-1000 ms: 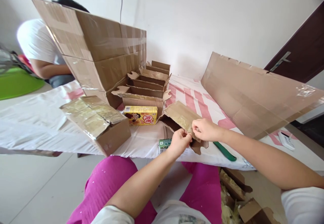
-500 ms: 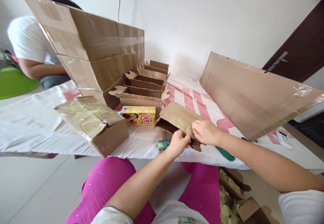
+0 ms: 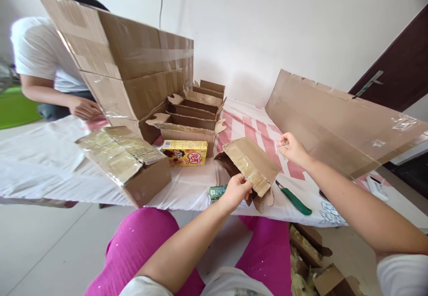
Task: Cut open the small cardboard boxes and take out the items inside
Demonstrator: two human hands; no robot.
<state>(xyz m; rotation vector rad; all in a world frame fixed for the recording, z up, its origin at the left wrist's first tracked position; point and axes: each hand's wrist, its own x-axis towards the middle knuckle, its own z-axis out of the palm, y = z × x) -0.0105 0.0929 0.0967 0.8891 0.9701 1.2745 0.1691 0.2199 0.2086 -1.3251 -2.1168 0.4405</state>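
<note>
My left hand (image 3: 238,191) pinches the near edge of a small open cardboard box (image 3: 251,158), which tilts on the cloth with its dark opening facing left and a torn flap hanging down. To the right of the box, my right hand (image 3: 293,148) is raised with its fingers pinched on a clear strip of tape (image 3: 278,145). A green-handled knife (image 3: 296,201) lies between the box and my right forearm. Beside my left wrist is a green package (image 3: 217,192), partly hidden. A yellow printed snack box (image 3: 186,153) stands to the left.
A taped carton (image 3: 123,162) sits at front left. Behind are a row of open cardboard boxes (image 3: 194,120) and a tall carton stack (image 3: 143,59). A cardboard panel (image 3: 337,122) leans at right. Cardboard scraps (image 3: 329,278) lie on the floor. Another person (image 3: 43,59) sits at far left.
My right hand has pulled away from the box, up and to the right, with the clear tape. The box has turned slightly. The other person's hand has come into view by the carton stack.
</note>
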